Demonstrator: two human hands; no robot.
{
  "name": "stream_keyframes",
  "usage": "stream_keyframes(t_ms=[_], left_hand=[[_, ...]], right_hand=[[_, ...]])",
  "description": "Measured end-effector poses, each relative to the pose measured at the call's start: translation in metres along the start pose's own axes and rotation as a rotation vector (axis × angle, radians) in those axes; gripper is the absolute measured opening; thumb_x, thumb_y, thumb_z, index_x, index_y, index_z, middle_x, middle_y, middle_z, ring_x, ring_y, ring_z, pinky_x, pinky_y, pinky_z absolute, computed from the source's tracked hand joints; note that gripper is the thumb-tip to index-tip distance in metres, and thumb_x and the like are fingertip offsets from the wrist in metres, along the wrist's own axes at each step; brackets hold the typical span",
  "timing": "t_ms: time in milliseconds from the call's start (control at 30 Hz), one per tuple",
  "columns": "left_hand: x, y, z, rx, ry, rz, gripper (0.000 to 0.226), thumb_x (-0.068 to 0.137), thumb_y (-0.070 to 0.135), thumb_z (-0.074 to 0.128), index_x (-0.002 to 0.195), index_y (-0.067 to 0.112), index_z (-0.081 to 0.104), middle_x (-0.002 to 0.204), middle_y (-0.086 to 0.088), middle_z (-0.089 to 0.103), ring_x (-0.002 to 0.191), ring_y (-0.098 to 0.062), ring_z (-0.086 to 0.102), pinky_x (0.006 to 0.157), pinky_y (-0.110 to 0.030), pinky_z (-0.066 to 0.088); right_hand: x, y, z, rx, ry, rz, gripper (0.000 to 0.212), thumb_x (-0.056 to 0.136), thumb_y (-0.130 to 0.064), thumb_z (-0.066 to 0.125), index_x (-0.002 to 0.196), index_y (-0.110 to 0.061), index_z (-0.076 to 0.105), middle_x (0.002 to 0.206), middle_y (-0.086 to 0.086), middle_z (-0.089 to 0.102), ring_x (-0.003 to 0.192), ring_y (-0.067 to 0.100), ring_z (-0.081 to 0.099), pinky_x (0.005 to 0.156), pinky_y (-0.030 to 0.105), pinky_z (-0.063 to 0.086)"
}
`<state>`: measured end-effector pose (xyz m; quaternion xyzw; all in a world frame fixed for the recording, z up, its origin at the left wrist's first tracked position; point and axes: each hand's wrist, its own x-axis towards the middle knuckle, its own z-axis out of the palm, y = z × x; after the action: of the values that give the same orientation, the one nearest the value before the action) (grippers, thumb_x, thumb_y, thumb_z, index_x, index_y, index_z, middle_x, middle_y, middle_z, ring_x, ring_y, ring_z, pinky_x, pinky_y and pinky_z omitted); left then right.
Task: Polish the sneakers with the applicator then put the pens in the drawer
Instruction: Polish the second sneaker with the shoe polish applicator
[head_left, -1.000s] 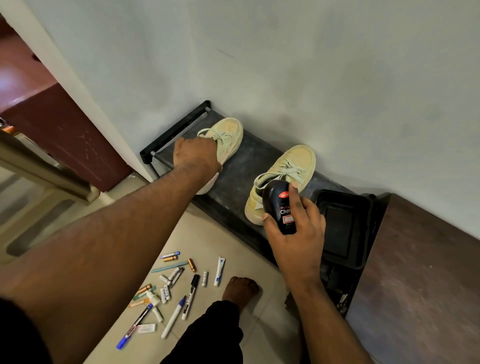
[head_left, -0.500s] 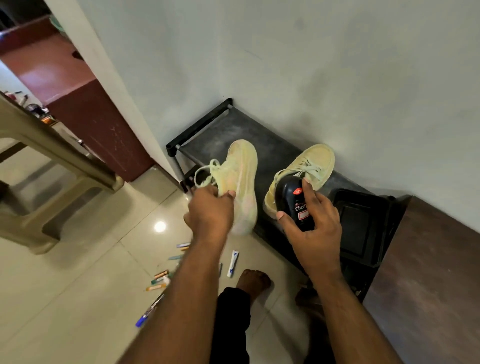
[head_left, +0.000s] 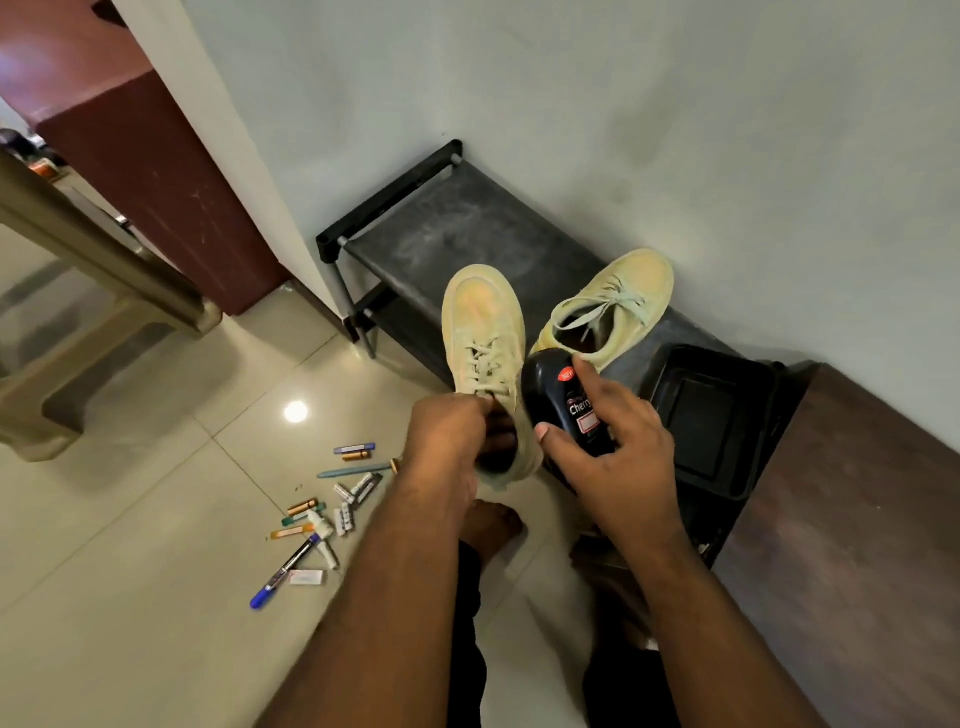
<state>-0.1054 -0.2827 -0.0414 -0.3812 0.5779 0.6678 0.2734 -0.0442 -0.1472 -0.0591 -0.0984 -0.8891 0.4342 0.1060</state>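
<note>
Lifted off the black rack (head_left: 467, 228), the pale-yellow suede sneaker (head_left: 485, 332) hangs toe-forward from the left hand (head_left: 447, 441) gripping its collar, seemingly for polishing, beside the black polish applicator bottle (head_left: 563, 405) clasped in the right hand (head_left: 618, 462).

- Two pale yellow-green sneakers: one sneaker (head_left: 483, 332) is held up at the centre, toe toward 12 o'clock; the other sneaker (head_left: 613, 306) lies on the rack at about 1 o'clock.
- One black polish applicator (head_left: 563, 405), just right of centre.
- One black shoe rack (head_left: 441, 228) against the wall, at 12 o'clock.
- One black tray (head_left: 711, 415), at about 3 o'clock.
- Two hands: the left hand (head_left: 449, 441) and the right hand (head_left: 618, 452).
- One scatter of pens (head_left: 332, 504) and markers on the floor at 8 o'clock, roughly fifteen; overlaps and the forearm prevent an exact count.
- One blue-capped marker (head_left: 283, 574) at the scatter's near edge.
</note>
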Motion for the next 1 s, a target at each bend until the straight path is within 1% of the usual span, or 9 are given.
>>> stream_keyframes(t_ms=[33,100,167,300,467,567,767,900,1000], left_hand=[[0.002,-0.001,0.005,-0.027,0.02,0.014,0.018,0.095,0.011,0.056,0.084,0.002,0.066,0.066,-0.008,0.069,0.049,-0.014,0.065,0.043,-0.021,0.049],[0.004,-0.002,0.013,-0.047,0.064,0.055,0.015,0.092,0.012,0.06,0.098,0.002,0.068,0.086,-0.011,0.072,0.072,-0.019,0.07,0.05,-0.023,0.049],[0.003,-0.003,0.018,-0.053,0.104,0.069,0.022,0.09,0.015,0.064,0.108,0.004,0.068,0.1,-0.011,0.071,0.09,-0.023,0.066,0.055,-0.023,0.044],[-0.002,-0.008,0.023,-0.009,0.086,0.133,0.009,0.089,0.018,0.068,0.09,0.009,0.068,0.082,-0.001,0.066,0.075,-0.011,0.06,0.058,-0.022,0.043],[-0.008,-0.013,0.024,0.134,0.203,0.235,0.014,0.085,0.012,0.07,0.074,0.019,0.065,0.096,-0.008,0.068,0.084,-0.024,0.059,0.085,-0.037,0.053],[-0.034,-0.011,0.013,0.103,0.258,0.268,0.009,0.088,0.016,0.067,0.095,0.016,0.073,0.096,-0.007,0.07,0.087,-0.026,0.063,0.089,-0.039,0.053],[-0.109,-0.038,-0.005,-0.036,0.06,0.181,0.008,0.085,0.014,0.069,0.089,0.013,0.076,0.088,-0.01,0.074,0.084,-0.027,0.068,0.084,-0.039,0.054],[-0.113,-0.059,0.005,0.032,-0.101,0.044,0.012,0.087,0.014,0.065,0.094,0.008,0.073,0.094,-0.013,0.075,0.089,-0.031,0.07,0.079,-0.04,0.057],[-0.099,-0.06,0.014,0.14,-0.181,0.056,0.011,0.09,0.014,0.062,0.094,0.006,0.07,0.086,-0.008,0.072,0.069,-0.021,0.065,0.063,-0.029,0.05]], right_hand=[[0.001,0.002,-0.002,0.042,0.013,0.036,0.069,0.07,-0.043,0.07,0.136,-0.036,0.051,0.118,-0.02,0.06,0.11,0.01,0.055,0.095,0.021,0.043],[0.001,0.006,-0.002,0.139,0.04,0.109,0.067,0.074,-0.031,0.076,0.136,-0.035,0.052,0.114,-0.021,0.061,0.108,0.008,0.059,0.092,0.028,0.051],[0.001,0.01,0.002,0.218,0.061,0.172,0.065,0.077,-0.019,0.078,0.135,-0.033,0.052,0.113,-0.016,0.062,0.102,0.002,0.061,0.085,0.022,0.054],[0.003,0.011,0.002,0.327,0.102,0.245,0.064,0.078,-0.014,0.077,0.134,-0.033,0.053,0.114,-0.007,0.064,0.099,0.004,0.063,0.066,0.008,0.05],[0.007,0.018,-0.016,0.394,0.175,0.293,0.064,0.073,-0.029,0.078,0.131,-0.043,0.053,0.116,-0.01,0.065,0.104,0.007,0.064,0.09,0.036,0.055],[0.008,0.017,-0.032,0.452,0.248,0.311,0.064,0.075,-0.025,0.078,0.13,-0.044,0.052,0.116,-0.002,0.066,0.103,0.012,0.066,0.079,0.026,0.056],[-0.006,0.001,-0.063,0.581,0.337,0.305,0.062,0.081,-0.004,0.073,0.137,-0.02,0.051,0.112,-0.013,0.064,0.1,-0.004,0.064,0.077,0.011,0.049],[-0.026,-0.004,-0.081,0.573,0.357,0.308,0.062,0.081,-0.004,0.073,0.137,-0.019,0.051,0.118,-0.016,0.064,0.109,-0.002,0.061,0.089,0.017,0.049],[-0.041,-0.001,-0.093,0.53,0.375,0.31,0.063,0.08,-0.006,0.074,0.137,-0.022,0.051,0.12,-0.014,0.063,0.11,0.002,0.062,0.093,0.024,0.05]])
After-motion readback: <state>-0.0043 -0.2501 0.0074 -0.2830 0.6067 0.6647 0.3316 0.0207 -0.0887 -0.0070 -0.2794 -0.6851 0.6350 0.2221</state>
